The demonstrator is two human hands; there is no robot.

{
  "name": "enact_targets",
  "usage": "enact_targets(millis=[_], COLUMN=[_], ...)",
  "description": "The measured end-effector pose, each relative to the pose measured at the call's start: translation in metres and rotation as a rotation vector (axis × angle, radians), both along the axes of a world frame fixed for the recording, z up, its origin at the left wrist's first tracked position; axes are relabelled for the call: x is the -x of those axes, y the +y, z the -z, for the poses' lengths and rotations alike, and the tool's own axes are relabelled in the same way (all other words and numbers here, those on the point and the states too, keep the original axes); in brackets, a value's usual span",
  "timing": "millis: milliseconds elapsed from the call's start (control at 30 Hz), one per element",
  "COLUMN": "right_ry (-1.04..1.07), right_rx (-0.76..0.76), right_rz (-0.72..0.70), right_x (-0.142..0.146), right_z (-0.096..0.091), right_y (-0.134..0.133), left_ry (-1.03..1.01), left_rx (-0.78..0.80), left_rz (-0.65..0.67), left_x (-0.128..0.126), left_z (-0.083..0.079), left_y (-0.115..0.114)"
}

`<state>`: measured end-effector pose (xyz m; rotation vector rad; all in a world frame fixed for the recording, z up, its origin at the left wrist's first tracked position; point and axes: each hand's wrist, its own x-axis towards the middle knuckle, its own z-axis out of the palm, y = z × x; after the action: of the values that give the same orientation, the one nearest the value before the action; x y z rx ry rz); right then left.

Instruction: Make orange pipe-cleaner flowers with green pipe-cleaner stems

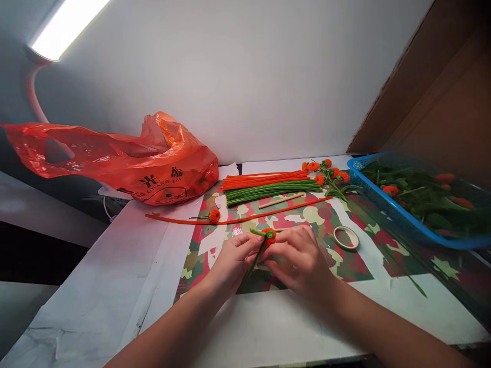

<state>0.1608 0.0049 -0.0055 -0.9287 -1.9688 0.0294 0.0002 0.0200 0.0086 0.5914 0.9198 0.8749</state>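
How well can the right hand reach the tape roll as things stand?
Probably yes: the tape roll lies just right of the right hand, nothing between them on the mat, though that hand now holds the orange flower.

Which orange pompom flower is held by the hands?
The green-wrapped flower at centre, pinched between left hand and right hand; the rest lie farther back on the mat.
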Motion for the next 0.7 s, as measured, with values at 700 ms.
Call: enact_targets(millis=[700], right_ry=[0.146], right_rx=[-0.111], right_rz=[-0.15], right_x=[-0.004], right_z=[0.002], right_y=[0.001], left_ry=[0.089], left_rx=[-0.155], left_rz=[-0.113], left_x=[-0.001], left_z=[0.001], left_y=[-0.006])
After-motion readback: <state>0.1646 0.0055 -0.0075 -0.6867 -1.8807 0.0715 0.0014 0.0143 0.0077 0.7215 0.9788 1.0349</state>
